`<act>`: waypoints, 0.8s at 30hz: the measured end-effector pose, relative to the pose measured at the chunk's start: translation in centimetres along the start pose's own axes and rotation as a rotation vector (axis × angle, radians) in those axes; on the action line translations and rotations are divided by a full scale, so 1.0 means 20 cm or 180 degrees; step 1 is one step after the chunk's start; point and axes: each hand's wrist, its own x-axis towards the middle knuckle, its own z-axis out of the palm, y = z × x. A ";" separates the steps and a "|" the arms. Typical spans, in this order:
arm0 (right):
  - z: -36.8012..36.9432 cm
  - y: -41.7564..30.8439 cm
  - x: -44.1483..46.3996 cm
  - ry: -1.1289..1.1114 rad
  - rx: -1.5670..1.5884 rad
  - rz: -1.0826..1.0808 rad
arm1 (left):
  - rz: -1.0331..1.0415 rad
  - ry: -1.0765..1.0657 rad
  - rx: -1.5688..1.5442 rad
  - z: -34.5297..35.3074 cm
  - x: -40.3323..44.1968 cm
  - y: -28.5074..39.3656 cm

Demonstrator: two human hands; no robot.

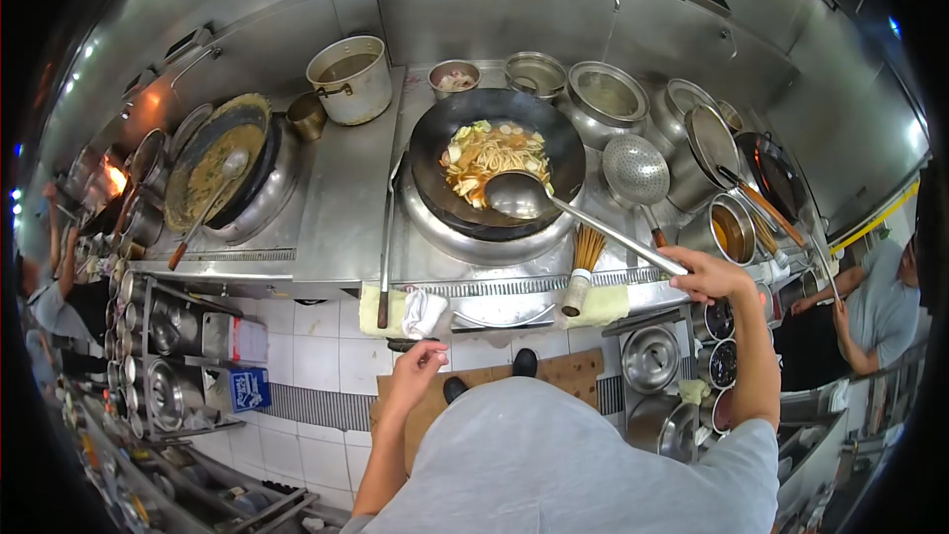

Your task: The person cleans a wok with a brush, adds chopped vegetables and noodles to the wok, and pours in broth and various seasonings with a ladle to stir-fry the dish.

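Note:
My right hand [710, 277] is wrapped round the end of a long-handled ladle [633, 239]. The ladle's bowl rests inside a black wok [435, 129], at the near right of the food. In the wok are thick noodles [499, 160] with pale vegetable pieces and an orange-brown sauce. My left hand [420, 364] hovers in front of the counter's edge, fingers loosely bent, with nothing visible in it. Just beyond that hand, a white cloth [425, 312] lies on the edge beside a yellow towel [372, 311].
A bamboo brush [583, 267] stands at the front edge. Right of the wok sit a perforated skimmer [636, 168] and a pot of brown liquid [732, 227]. A tall pot [351, 99] and a second wok [217, 163] are to the left. Another person [870, 311] stands at right.

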 end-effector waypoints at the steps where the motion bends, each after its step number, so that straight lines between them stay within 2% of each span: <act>1: -0.02 0.03 0.04 0.0229 -0.0496 -0.0222 | 0.0013 -0.0011 0.0019 0.01 0.00 0.00; 3: -0.03 0.10 0.11 0.0931 -0.1830 -0.0741 | -0.0013 -0.0086 0.0031 0.02 0.01 0.01; 4: -0.06 0.12 0.12 0.0962 -0.1827 -0.0732 | -0.0037 -0.0140 0.0063 0.02 0.02 0.02; 6: -0.18 0.13 0.14 0.1075 -0.2261 -0.1179 | -0.0023 -0.0158 0.0119 0.01 0.02 0.07; 7: -0.18 -0.08 0.01 0.0854 -0.2203 -0.0620 | -0.0047 -0.0155 0.0175 0.00 0.02 0.08; 8: -0.28 -0.01 0.02 0.0967 -0.2546 -0.0952 | -0.0043 -0.0163 0.0210 -0.01 0.01 0.07; 10: -0.30 -0.19 -0.10 0.0880 -0.2742 -0.0530 | -0.0051 -0.0052 0.0254 -0.03 0.02 0.03; 12: -0.31 -0.11 0.03 0.1020 -0.2930 -0.0648 | -0.0069 -0.0043 0.0224 -0.03 0.01 0.00; 14: -0.29 0.06 0.30 0.1335 -0.2672 -0.0823 | -0.0009 -0.0023 0.0309 -0.02 0.01 0.00; 16: -0.16 0.12 0.45 0.1375 -0.1569 -0.0754 | 0.0071 0.0023 0.0246 -0.02 0.01 0.01; 18: -0.04 0.31 0.71 0.2029 -0.1479 -0.1397 | 0.0098 0.0130 0.0131 -0.01 -0.02 0.01; 20: 0.16 0.16 0.77 0.1826 -0.0054 -0.0621 | 0.0079 0.0181 0.0138 -0.02 -0.03 -0.04; 22: 0.31 0.27 1.06 0.2536 -0.0509 -0.1060 | 0.0022 0.0094 0.0107 -0.02 -0.04 -0.05; 24: 0.51 0.22 1.19 0.2587 -0.0135 -0.1062 | 0.0037 0.0097 0.0108 -0.03 -0.06 -0.05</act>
